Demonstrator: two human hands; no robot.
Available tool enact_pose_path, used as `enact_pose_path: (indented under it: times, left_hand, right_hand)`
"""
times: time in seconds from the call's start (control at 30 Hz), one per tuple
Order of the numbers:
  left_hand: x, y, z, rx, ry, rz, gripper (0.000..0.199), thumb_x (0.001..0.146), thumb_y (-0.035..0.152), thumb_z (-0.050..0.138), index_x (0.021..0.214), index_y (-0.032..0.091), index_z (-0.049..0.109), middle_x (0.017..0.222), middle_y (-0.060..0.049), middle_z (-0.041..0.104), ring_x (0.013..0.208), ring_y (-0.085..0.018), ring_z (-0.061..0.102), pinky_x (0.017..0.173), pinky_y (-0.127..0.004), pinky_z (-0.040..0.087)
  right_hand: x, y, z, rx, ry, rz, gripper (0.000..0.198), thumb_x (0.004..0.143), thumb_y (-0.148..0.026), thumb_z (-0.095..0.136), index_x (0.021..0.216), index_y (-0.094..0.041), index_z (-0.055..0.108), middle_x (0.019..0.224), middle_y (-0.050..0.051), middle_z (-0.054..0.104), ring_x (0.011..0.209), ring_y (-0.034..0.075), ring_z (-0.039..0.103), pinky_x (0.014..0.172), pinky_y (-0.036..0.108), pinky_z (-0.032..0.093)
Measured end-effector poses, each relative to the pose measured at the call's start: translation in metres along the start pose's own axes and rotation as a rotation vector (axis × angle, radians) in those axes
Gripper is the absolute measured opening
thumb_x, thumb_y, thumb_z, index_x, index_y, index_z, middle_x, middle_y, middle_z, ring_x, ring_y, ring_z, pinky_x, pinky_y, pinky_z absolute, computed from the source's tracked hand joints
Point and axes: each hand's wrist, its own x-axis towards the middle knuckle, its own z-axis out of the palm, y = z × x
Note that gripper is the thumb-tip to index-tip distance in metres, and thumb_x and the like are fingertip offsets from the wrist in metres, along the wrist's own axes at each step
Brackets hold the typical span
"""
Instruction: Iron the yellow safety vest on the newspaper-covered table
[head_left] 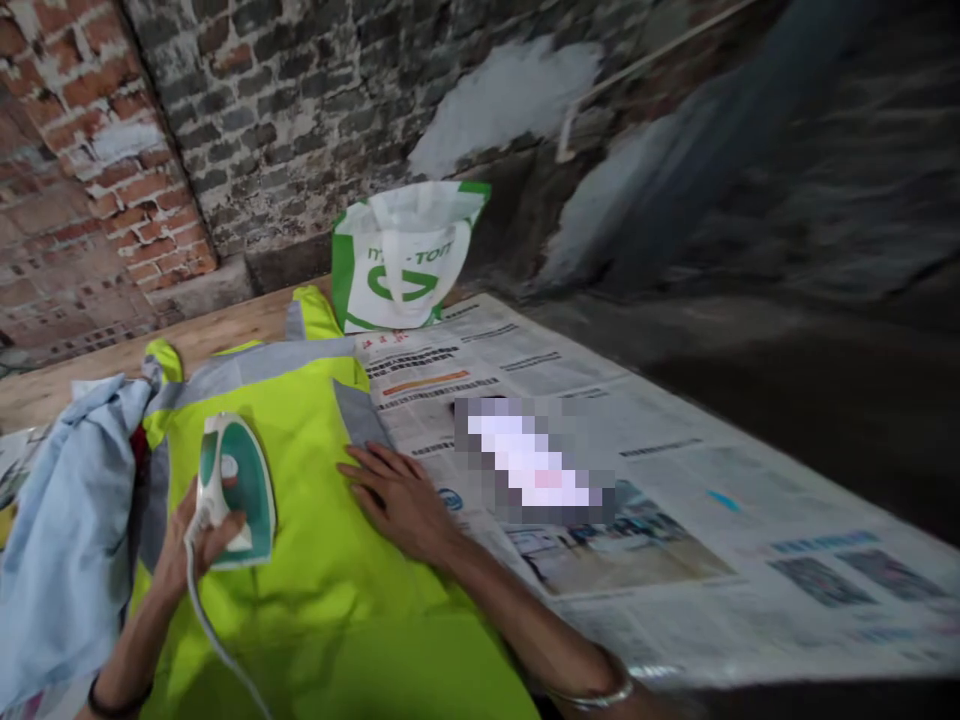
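Note:
A neon yellow garment with grey bands (300, 420) lies spread over the near part of the table. My left hand (196, 535) is closed round the handle of a white and teal clothes iron (257, 490), which rests on the garment with its tip pointing away from me. The iron's white cord (206, 625) trails back over the cloth towards me. To the right, my right hand (394, 495) lies flat on the garment's right edge, fingers stretched out and holding nothing.
Newspaper (637, 420) covers the table's right side, with a blurred-out bright oblong item (532, 460) on it. A white and green tote bag (409, 260) stands at the back. Light blue cloth (75, 540) lies at left. A brick wall (300, 110) rises behind.

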Motion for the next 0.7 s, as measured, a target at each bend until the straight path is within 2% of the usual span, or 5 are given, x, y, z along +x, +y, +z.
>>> enact_pose_path:
  times: [0.13,0.23,0.47,0.6,0.7]
  left_hand:
    - [-0.079,-0.017,-0.001,0.014,-0.065,-0.021,0.046,0.077,0.047,0.075,0.12,0.03,0.077,0.116,-0.005,0.074,0.061,-0.016,0.061,0.056,-0.03,0.056]
    - [-0.09,-0.018,0.001,0.026,-0.049,-0.005,0.047,0.073,0.043,0.077,0.118,0.028,0.078,0.131,-0.007,0.071,0.066,-0.016,0.064,0.058,-0.03,0.057]
    - [0.024,0.014,0.017,-0.075,-0.058,0.026,0.044,0.062,0.047,0.082,0.099,0.024,0.078,0.093,-0.004,0.076,0.065,-0.018,0.062,0.062,-0.032,0.055]
    - [0.093,0.023,0.044,-0.108,-0.049,0.022,0.05,0.066,0.049,0.078,0.106,0.019,0.073,0.088,-0.005,0.074,0.071,-0.021,0.067,0.066,-0.034,0.056]
    - [0.114,0.029,0.056,-0.124,-0.043,0.025,0.047,0.07,0.046,0.078,0.107,0.017,0.071,0.093,-0.007,0.074,0.079,-0.023,0.069,0.071,-0.036,0.058]
  right_hand:
    - [-0.001,0.0,0.002,-0.025,0.008,-0.024,0.044,0.104,-0.029,0.044,0.138,-0.029,0.073,0.157,0.005,0.059,0.147,0.03,0.049,0.117,0.056,0.04]
    - [-0.002,0.001,0.002,-0.035,0.017,-0.031,0.045,0.104,-0.028,0.043,0.138,-0.03,0.072,0.156,0.006,0.06,0.147,0.03,0.049,0.116,0.056,0.04]
    - [0.001,-0.005,0.0,-0.062,0.049,0.052,0.05,0.105,-0.028,0.039,0.147,-0.02,0.065,0.156,0.013,0.059,0.147,0.03,0.049,0.119,0.055,0.039]
    - [-0.011,-0.006,-0.005,-0.079,-0.002,0.079,0.052,0.105,-0.033,0.044,0.152,-0.019,0.06,0.16,0.015,0.055,0.151,0.031,0.045,0.121,0.056,0.037]
    - [-0.031,-0.003,-0.009,-0.063,-0.007,0.046,0.055,0.105,-0.037,0.045,0.156,-0.02,0.057,0.162,0.015,0.052,0.154,0.031,0.042,0.122,0.056,0.037]
